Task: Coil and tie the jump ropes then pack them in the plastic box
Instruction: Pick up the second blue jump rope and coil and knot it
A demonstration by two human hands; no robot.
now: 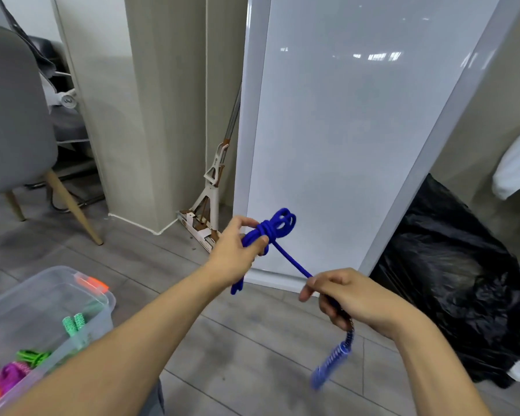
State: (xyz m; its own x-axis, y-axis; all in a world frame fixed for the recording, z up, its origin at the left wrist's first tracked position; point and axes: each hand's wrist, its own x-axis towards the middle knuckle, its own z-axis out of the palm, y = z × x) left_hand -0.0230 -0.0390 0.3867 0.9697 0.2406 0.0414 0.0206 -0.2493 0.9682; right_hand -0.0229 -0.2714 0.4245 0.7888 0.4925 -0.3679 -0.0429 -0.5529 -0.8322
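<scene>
1. Right of the plastic box (pixel 27 298), the right hand (pixel 351 298) grips the blue jump rope (pixel 291 262) by its free end; pull steadily along the strand.
2. Farther from the box, the left hand (pixel 234 256) clamps the coil (pixel 278 225); pinch firmly so the knot cinches.

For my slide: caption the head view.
Left hand grips coiled blue jump rope; right hand holds its tail taut.

Two bare hands, the left hand (pixel 231 259) and the right hand (pixel 357 298), are gripping one blue cord jump rope (pixel 278 228). One clear plastic box (pixel 42 274) is sitting near left, holding two green patterned handles (pixel 74 324). One grey chair (pixel 9 115), one white mop (pixel 210 187) and one black plastic bag (pixel 451 280) are standing farther off
</scene>
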